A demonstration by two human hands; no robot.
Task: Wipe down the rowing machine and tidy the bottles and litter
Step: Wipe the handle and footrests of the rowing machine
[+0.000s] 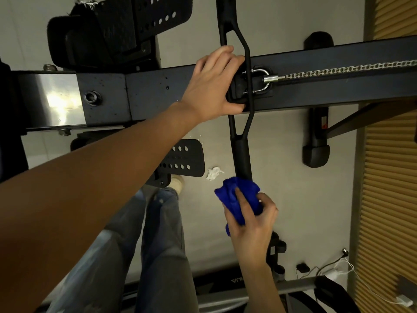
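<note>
The rowing machine's dark rail (158, 93) runs across the view, with a chain (343, 70) leading right from the black pull handle (242, 152). My left hand (214, 84) grips the middle of the handle where it sits on the rail. My right hand (250, 220) holds a bunched blue cloth (239, 197) wrapped around the near grip end of the handle. A crumpled white tissue (214, 173) lies on the pale floor just left of the cloth.
Black perforated footplates sit above (162, 14) and below (180, 158) the rail. A black support foot (316, 152) stands at right, by a ribbed tan wall (388, 199). Cables and a charger (325, 271) lie at lower right. My legs in jeans (158, 245) stand below.
</note>
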